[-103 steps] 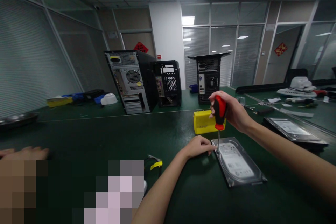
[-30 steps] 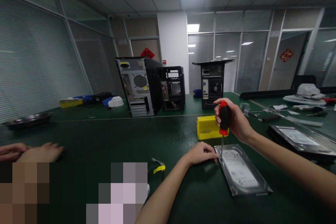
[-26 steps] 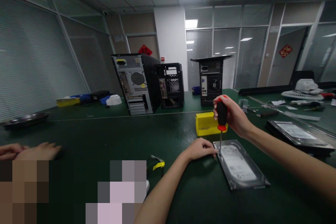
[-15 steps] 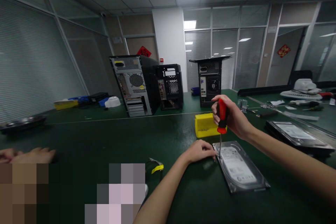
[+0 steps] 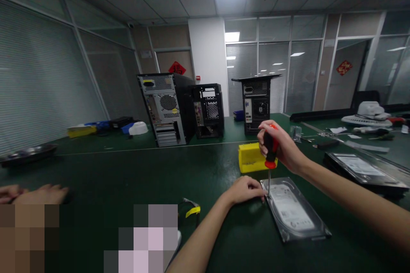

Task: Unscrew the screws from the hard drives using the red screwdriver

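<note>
A hard drive [image 5: 293, 211] lies flat on the green table [image 5: 128, 170]. My right hand [image 5: 283, 147] is closed round the red-and-black handle of a screwdriver [image 5: 270, 153]. The screwdriver stands upright with its tip on the drive's near left corner. My left hand [image 5: 245, 190] rests on the table with its curled fingers against that same corner of the drive, beside the tip. I cannot see whether those fingers hold anything.
A yellow box [image 5: 251, 158] sits just behind the drive. Three computer cases [image 5: 165, 108] stand at the back. More drives [image 5: 365, 166] lie at the right. Another person's hands [image 5: 35, 194] rest at the left edge. A yellow-tagged cable [image 5: 190, 209] lies near my left forearm.
My right hand has kept working the screwdriver handle on the same corner of the drive. My left hand has stayed put. The view has shifted slightly.
</note>
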Action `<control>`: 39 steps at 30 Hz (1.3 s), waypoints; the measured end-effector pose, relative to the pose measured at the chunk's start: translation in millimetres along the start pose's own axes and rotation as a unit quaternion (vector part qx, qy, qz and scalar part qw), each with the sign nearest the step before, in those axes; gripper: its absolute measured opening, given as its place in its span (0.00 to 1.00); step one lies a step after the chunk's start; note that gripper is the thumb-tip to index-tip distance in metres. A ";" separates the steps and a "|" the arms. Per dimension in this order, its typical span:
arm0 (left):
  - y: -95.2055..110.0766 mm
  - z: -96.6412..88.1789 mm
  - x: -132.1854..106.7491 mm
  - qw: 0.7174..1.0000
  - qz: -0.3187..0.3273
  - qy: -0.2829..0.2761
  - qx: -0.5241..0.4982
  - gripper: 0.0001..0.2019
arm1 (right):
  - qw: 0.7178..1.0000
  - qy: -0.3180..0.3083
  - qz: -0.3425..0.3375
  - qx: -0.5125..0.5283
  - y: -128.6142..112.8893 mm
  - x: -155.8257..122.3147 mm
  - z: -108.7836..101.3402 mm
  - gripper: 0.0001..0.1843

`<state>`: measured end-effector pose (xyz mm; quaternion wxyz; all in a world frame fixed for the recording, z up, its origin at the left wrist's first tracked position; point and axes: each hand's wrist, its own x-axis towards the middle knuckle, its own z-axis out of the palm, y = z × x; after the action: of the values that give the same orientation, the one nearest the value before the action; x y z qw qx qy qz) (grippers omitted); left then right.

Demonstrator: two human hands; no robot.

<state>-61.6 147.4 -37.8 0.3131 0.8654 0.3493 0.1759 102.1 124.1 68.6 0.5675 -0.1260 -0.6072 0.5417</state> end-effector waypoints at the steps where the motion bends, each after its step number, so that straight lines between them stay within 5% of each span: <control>1: -0.1 0.2 0.0 1.000 0.002 0.001 0.003 0.18 | 1.000 -0.005 0.001 0.013 -0.4 0.0 -0.1 0.09; 11: 0.3 -0.2 2.6 1.000 -0.007 0.001 0.010 0.18 | 1.000 0.020 0.006 0.009 0.1 3.3 -3.6 0.07; 17: -1.3 4.5 7.7 0.975 -0.047 0.199 0.089 0.17 | 0.995 0.092 -0.042 -0.022 -1.5 4.6 -5.5 0.13; 19: -3.9 4.3 9.0 0.970 -0.041 0.223 0.088 0.16 | 0.987 0.137 -0.085 -0.017 -4.6 10.7 -10.7 0.13; 24: -11.8 1.1 11.6 0.987 -0.008 0.154 0.054 0.16 | 0.970 0.203 -0.134 -0.006 5.3 29.7 -25.7 0.13; 32: -18.0 3.7 10.6 0.988 -0.022 0.146 0.050 0.15 | 0.969 0.209 -0.126 -0.029 49.9 39.0 -28.1 0.13; 39: -15.3 3.7 10.6 0.986 -0.019 0.153 0.059 0.16 | 0.969 0.200 -0.133 -0.057 40.0 36.9 -25.5 0.15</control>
<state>-59.9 161.9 -49.7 0.2083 0.8384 0.4194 0.2790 92.8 180.9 51.0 0.7362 -0.1818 -0.5226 0.3898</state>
